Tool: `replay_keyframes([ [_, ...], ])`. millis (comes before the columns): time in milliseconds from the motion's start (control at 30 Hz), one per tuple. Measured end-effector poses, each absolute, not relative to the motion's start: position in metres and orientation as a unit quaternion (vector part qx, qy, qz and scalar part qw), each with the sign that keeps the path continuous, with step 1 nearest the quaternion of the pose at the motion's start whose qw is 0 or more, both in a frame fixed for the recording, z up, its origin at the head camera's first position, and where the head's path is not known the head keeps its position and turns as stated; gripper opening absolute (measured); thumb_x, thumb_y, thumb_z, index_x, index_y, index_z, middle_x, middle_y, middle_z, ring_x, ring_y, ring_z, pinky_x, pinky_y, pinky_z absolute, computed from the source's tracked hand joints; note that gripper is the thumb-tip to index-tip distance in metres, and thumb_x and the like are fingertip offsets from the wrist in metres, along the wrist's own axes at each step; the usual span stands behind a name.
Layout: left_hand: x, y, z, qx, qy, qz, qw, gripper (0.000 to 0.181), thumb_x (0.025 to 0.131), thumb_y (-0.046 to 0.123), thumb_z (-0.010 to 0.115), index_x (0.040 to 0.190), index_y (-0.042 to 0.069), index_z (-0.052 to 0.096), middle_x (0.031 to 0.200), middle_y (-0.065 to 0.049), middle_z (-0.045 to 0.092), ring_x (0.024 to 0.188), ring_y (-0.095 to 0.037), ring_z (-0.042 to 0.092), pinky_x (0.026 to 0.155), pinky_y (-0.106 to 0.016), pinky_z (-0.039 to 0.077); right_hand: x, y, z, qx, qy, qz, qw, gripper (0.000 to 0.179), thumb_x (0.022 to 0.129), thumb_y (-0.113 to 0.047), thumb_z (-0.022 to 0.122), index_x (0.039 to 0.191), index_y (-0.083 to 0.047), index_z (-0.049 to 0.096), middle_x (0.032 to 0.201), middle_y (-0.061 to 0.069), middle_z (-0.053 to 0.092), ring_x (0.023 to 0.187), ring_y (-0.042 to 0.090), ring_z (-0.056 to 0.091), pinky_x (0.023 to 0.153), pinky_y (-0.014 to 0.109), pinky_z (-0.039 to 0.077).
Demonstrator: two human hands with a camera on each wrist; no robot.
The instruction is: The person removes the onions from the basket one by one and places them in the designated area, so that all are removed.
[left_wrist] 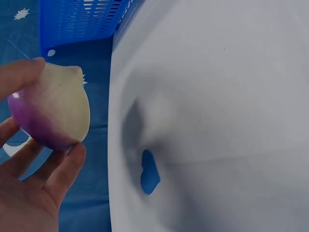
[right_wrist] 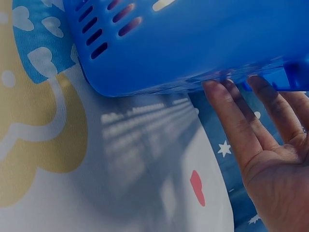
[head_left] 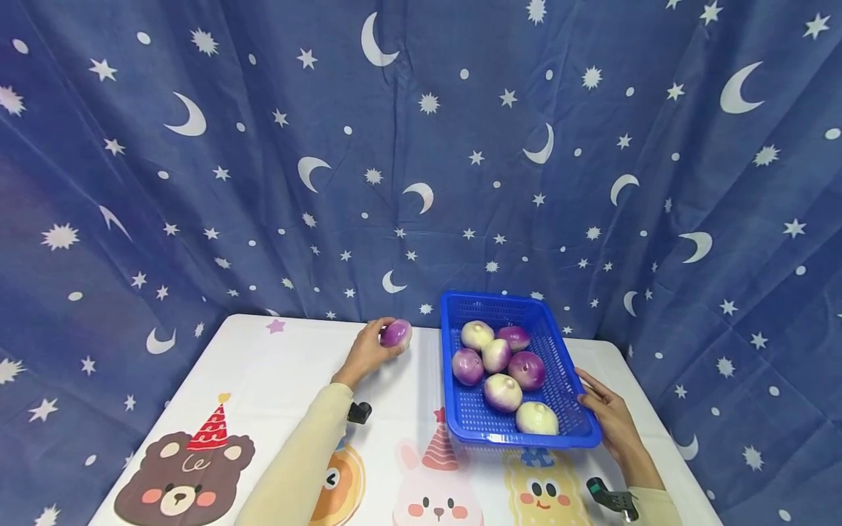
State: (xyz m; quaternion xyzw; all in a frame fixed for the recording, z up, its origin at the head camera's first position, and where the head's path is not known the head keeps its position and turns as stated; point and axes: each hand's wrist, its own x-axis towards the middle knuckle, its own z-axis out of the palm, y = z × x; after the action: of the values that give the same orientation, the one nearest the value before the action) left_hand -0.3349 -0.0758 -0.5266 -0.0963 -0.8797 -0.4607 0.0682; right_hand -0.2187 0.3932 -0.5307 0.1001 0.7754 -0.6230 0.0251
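Raised near the far edge of the table, my left hand [head_left: 368, 352] grips a purple-and-white onion [head_left: 397, 334] between thumb and fingers. In the left wrist view the onion [left_wrist: 60, 108] shows its pale side and small pointed tip, with fingertips beneath it and the thumb above. To its right stands a blue plastic basket [head_left: 483, 436] with slotted walls, in which several more onions [head_left: 503, 393] lie. My right hand [head_left: 613, 420] touches the basket's right side. In the right wrist view its fingers [right_wrist: 229, 113] reach out fairly straight to the outer wall.
A white tablecloth [head_left: 283, 365] printed with cartoon animals covers the table. Behind it hangs a dark blue curtain [head_left: 368, 241] with moons and stars, close to the table's far edge. The basket casts a slotted shadow on the cloth in the right wrist view.
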Motion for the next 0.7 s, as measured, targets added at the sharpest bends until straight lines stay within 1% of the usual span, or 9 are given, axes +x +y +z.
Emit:
replay_keyframes([
  [67, -0.338, -0.073, -0.529, -0.096, -0.879, -0.462, 0.072, 0.065, 0.075, 0.021, 0.084, 0.133, 0.009, 0.057, 0.13, -0.016, 0.06, 0.117, -0.033, 0.058, 0.101, -0.047, 0.049, -0.218, 0.394, -0.53, 0.099, 0.774, -0.625, 0.022, 0.063, 0.098, -0.024, 0.06, 0.154, -0.02, 0.033, 0.13, -0.021, 0.056, 0.099, -0.011, 0.062, 0.085, 0.018, 0.055],
  [200, -0.342, -0.068, -0.537, -0.09, -0.879, -0.463, 0.073, 0.065, 0.074, 0.02, 0.084, 0.132, 0.007, 0.057, 0.128, -0.017, 0.061, 0.117, -0.034, 0.059, 0.101, -0.047, 0.049, -0.219, 0.393, -0.53, 0.105, 0.772, -0.627, 0.022, 0.063, 0.097, -0.024, 0.061, 0.154, -0.02, 0.034, 0.135, -0.016, 0.055, 0.099, -0.01, 0.062, 0.085, 0.019, 0.056],
  [267, -0.342, -0.066, -0.542, -0.082, -0.881, -0.462, 0.068, 0.065, 0.075, 0.02, 0.084, 0.132, 0.006, 0.057, 0.129, -0.018, 0.061, 0.119, -0.034, 0.058, 0.102, -0.047, 0.048, -0.219, 0.393, -0.531, 0.107, 0.769, -0.629, 0.025, 0.063, 0.096, -0.024, 0.062, 0.154, -0.02, 0.034, 0.134, -0.017, 0.056, 0.099, -0.009, 0.063, 0.085, 0.02, 0.056],
  [433, -0.344, -0.064, -0.552, -0.066, -0.888, -0.451, 0.059, 0.064, 0.077, 0.019, 0.082, 0.134, 0.005, 0.055, 0.133, -0.019, 0.059, 0.123, -0.035, 0.056, 0.105, -0.048, 0.046, -0.218, 0.392, -0.532, 0.105, 0.76, -0.641, 0.026, 0.064, 0.096, -0.021, 0.062, 0.153, -0.019, 0.034, 0.112, -0.029, 0.06, 0.098, -0.006, 0.065, 0.083, 0.021, 0.057],
  [500, -0.346, -0.064, -0.553, -0.063, -0.89, -0.448, 0.058, 0.065, 0.078, 0.019, 0.081, 0.135, 0.005, 0.054, 0.134, -0.019, 0.057, 0.124, -0.036, 0.055, 0.106, -0.048, 0.045, -0.218, 0.392, -0.532, 0.103, 0.756, -0.645, 0.025, 0.064, 0.096, -0.02, 0.062, 0.153, -0.019, 0.035, 0.108, -0.031, 0.061, 0.098, -0.005, 0.065, 0.082, 0.021, 0.057],
  [700, -0.352, -0.061, -0.556, -0.061, -0.891, -0.445, 0.059, 0.065, 0.08, 0.019, 0.08, 0.137, 0.004, 0.052, 0.136, -0.021, 0.056, 0.126, -0.038, 0.054, 0.107, -0.051, 0.043, -0.218, 0.393, -0.532, 0.103, 0.761, -0.64, 0.024, 0.063, 0.096, -0.023, 0.062, 0.153, -0.021, 0.035, 0.11, -0.032, 0.06, 0.099, -0.006, 0.065, 0.083, 0.022, 0.057],
])
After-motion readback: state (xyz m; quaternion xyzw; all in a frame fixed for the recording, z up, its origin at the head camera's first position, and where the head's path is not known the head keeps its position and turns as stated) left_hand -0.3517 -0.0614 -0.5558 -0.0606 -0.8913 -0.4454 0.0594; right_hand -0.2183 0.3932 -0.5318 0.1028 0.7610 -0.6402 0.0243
